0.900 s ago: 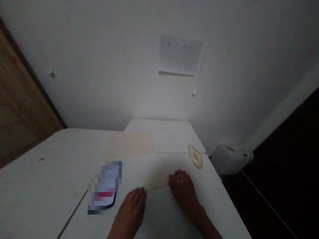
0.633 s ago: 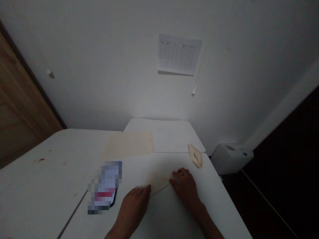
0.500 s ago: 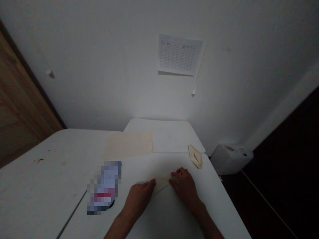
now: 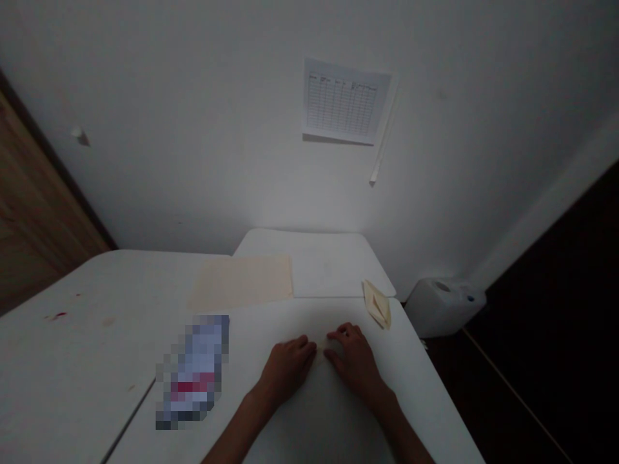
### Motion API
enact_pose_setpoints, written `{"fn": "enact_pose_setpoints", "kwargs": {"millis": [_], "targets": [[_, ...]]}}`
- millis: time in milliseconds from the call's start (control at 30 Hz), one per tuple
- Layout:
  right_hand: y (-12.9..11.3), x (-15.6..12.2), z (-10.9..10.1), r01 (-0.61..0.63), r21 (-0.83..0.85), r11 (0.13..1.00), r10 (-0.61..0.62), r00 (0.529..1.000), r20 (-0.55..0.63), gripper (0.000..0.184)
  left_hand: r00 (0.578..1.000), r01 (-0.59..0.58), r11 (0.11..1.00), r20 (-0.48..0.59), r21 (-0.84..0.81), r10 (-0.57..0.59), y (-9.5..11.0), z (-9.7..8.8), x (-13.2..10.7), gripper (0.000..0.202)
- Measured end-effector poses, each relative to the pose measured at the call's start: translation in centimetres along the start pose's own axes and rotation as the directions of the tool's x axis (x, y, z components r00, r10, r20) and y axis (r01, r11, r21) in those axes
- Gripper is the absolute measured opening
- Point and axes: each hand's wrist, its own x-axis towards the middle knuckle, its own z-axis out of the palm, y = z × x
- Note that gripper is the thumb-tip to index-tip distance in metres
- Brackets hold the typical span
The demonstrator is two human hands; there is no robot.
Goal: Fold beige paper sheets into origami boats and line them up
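Observation:
My left hand and my right hand lie close together on the white table, fingertips nearly touching. Between them a small cream piece of paper shows only as a sliver; the hands cover most of it. Both hands press down with fingers bent onto the paper. A folded cream paper shape lies just beyond my right hand near the table's right edge.
A cream sheet lies flat farther back. A blurred-out flat object sits left of my left hand. A second white table stands against the wall. A printed chart hangs on the wall. A white container stands on the floor at right.
My left hand slid right along the paper toward my right hand, closing the gap. The visible strip of paper shrank to a sliver. The view shifted slightly.

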Motion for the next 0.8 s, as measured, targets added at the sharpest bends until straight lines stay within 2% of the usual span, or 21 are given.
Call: {"fn": "enact_pose_setpoints", "kwargs": {"millis": [233, 433, 633, 800], "targets": [[-0.2, 0.1, 0.0, 0.012, 0.163, 0.987, -0.007, 1.000, -0.028, 0.011, 1.000, 0.030, 1.000, -0.006, -0.001, -0.030, 0.1, 0.2, -0.2, 0.021], [0.0, 0.4, 0.6, -0.009, 0.276, 0.961, 0.023, 0.999, -0.047, 0.031, 0.997, 0.079, 0.996, -0.024, -0.031, -0.079, 0.3, 0.2, -0.2, 0.025], [0.6, -0.1, 0.6, 0.074, 0.273, 0.959, -0.071, 0.997, -0.020, 0.019, 0.995, 0.094, 0.994, -0.026, -0.055, -0.095, 0.2, 0.4, -0.2, 0.031], [0.7, -0.8, 0.3, 0.181, 0.229, 0.956, -0.174, 0.983, -0.051, 0.021, 0.998, 0.067, 0.997, -0.009, -0.050, -0.068, 0.4, -0.1, -0.1, 0.033]]}}
